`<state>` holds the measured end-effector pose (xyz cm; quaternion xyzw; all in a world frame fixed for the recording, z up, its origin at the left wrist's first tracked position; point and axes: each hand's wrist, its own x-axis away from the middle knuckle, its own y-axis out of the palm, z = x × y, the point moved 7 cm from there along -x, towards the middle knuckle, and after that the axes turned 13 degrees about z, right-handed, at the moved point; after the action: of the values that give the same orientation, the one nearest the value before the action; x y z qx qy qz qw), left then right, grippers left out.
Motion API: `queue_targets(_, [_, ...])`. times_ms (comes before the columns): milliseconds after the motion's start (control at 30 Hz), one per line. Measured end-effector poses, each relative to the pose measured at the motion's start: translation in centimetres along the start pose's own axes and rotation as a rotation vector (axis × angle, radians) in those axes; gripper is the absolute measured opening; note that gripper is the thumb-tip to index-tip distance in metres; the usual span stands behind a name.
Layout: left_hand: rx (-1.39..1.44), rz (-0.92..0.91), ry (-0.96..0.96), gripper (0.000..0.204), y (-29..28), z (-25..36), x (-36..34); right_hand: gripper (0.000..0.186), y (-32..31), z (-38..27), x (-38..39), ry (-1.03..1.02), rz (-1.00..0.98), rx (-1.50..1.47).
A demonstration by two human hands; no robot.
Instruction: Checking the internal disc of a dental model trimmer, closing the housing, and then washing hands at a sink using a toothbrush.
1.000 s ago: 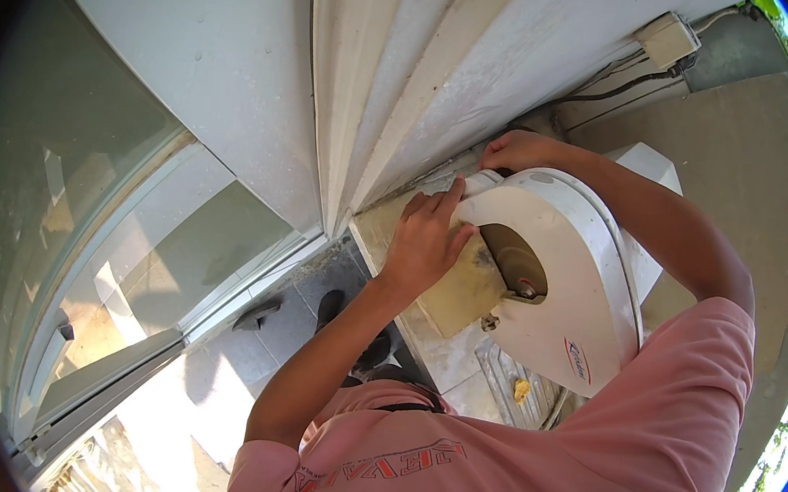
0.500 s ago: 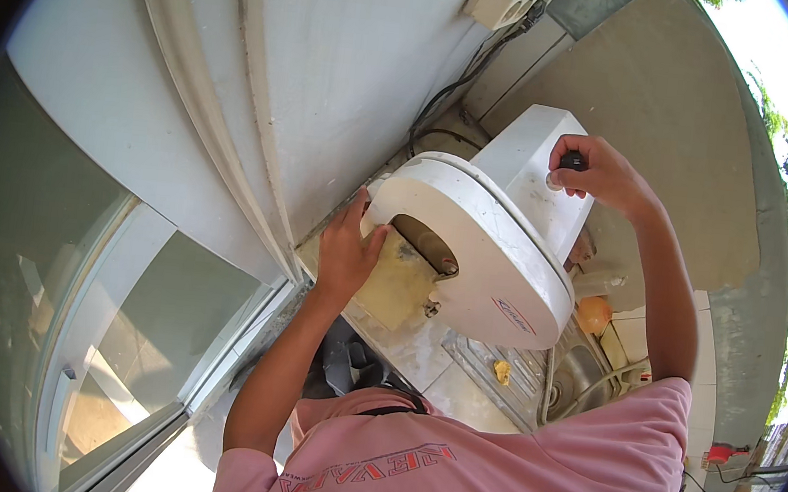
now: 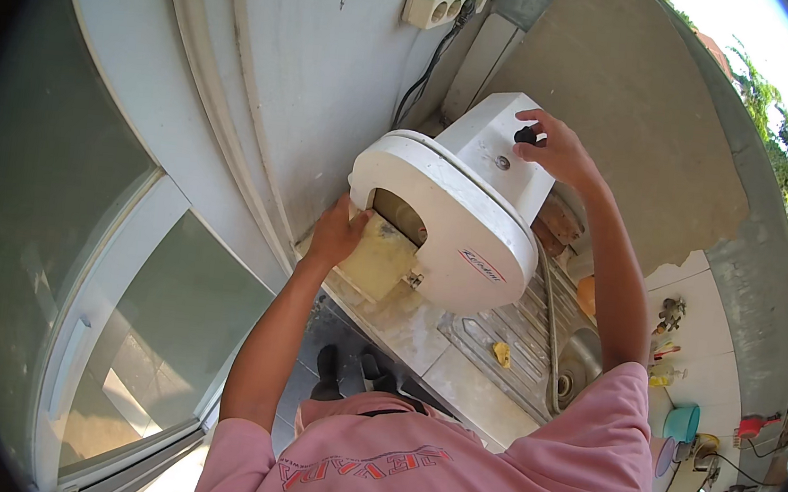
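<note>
A white bench-top grinding machine (image 3: 447, 232), like a plaster model trimmer, stands on the counter with a rounded front cover. Behind the oval opening in the cover, part of a round disc (image 3: 402, 214) shows. My right hand (image 3: 559, 153) is at the top of the rear housing, thumb and fingers around a black knob (image 3: 525, 136). Beside the knob is a round metal fitting (image 3: 503, 163). My left hand (image 3: 335, 234) grips the left edge of the yellowish table plate (image 3: 378, 263) below the opening, thumb on top; its other fingers are partly hidden.
A steel sink with a ribbed drainboard (image 3: 490, 336) lies to the right, with a small yellow lump (image 3: 501, 354) on it and a hose (image 3: 552, 347) across it. A power strip (image 3: 446, 4) with a plugged-in black cable is on the wall. A glass door (image 3: 169, 319) stands left.
The view has shifted, so the machine appears further left. My right fingers have spread slightly around the knob, and the metal fitting beside it shows more fully. My left hand stays at the plate.
</note>
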<state>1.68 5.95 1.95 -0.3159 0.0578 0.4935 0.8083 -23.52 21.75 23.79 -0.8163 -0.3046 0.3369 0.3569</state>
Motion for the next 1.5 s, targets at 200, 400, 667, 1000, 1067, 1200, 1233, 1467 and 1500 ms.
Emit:
queue_targets(200, [0.059, -0.177, -0.157, 0.047, 1.3, -2.1, -0.1, 0.033, 0.0, -0.4, 1.2, 0.022, 0.163, -0.015])
queue_targets(400, [0.210, -0.474, -0.463, 0.065, 2.9, -3.8, 0.9, 0.027, 1.0, 1.0, 2.5, -0.002, 0.399, -0.042])
queue_targets(667, [0.462, -0.393, -0.575, 0.073, 0.5, -3.2, 4.6, 0.034, 1.3, 0.1, 3.3, 0.049, 0.366, -0.052])
queue_targets(1000, [0.533, -0.252, -0.728, 0.079, -2.8, -2.3, 10.8, 0.031, -5.8, -5.1, 12.7, -0.143, 0.732, -0.312])
queue_targets(1067, [0.494, -0.269, -0.740, 0.078, -4.6, -1.5, 11.7, 0.028, -5.7, -5.8, 16.6, -0.098, 0.772, -0.384])
queue_targets(1200, [0.375, -0.204, -0.579, 0.070, -5.7, -1.9, 12.8, 0.025, -3.4, -5.9, 24.9, 0.029, 0.845, -0.394])
queue_targets(1233, [0.305, -0.177, -0.490, 0.068, -6.5, -1.2, 13.1, 0.024, -1.8, -5.5, 27.2, 0.084, 0.848, -0.382])
queue_targets(1467, [0.285, -0.343, -0.194, 0.060, -8.1, -0.6, 14.5, 0.029, 10.2, -6.8, 38.3, 0.556, 0.724, -0.249])
queue_targets(1500, [0.270, -0.372, -0.089, 0.058, -8.6, 0.0, 14.4, 0.030, 11.7, -7.6, 39.0, 0.636, 0.722, -0.283])
